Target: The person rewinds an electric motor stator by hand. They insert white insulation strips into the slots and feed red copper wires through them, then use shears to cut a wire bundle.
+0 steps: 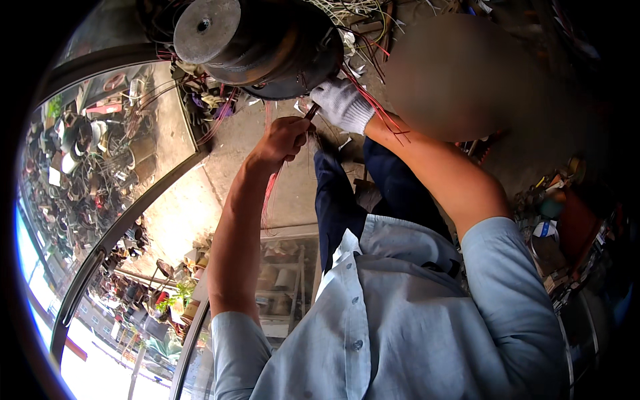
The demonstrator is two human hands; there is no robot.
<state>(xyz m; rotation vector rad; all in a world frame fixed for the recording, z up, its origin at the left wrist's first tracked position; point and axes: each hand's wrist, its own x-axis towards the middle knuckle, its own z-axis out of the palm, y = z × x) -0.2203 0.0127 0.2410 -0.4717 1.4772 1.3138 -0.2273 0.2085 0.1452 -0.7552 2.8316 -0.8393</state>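
Observation:
A large dark cylindrical metal housing (273, 50), like a motor body, stands at the top of the view with a pale round end. Below its near rim, my bare left hand (285, 139) is closed in a fist around a bundle of red wires (269, 193). The strands hang out beneath the fist, and a dark part of the bundle (311, 112) rises from it toward the housing. My right hand (341, 105), in a white knit glove, is against the rim with its fingers curled; what they pinch is hidden. More red wires (373, 100) trail from the housing over my right wrist.
At the left, a framed glass pane (127, 227) shows heaped scrap (87, 147) beyond it. Loose pale wires (353, 13) lie on the floor behind the housing. Assorted clutter (560, 227) is piled at the right. A shelf unit (280, 287) stands beside my left arm.

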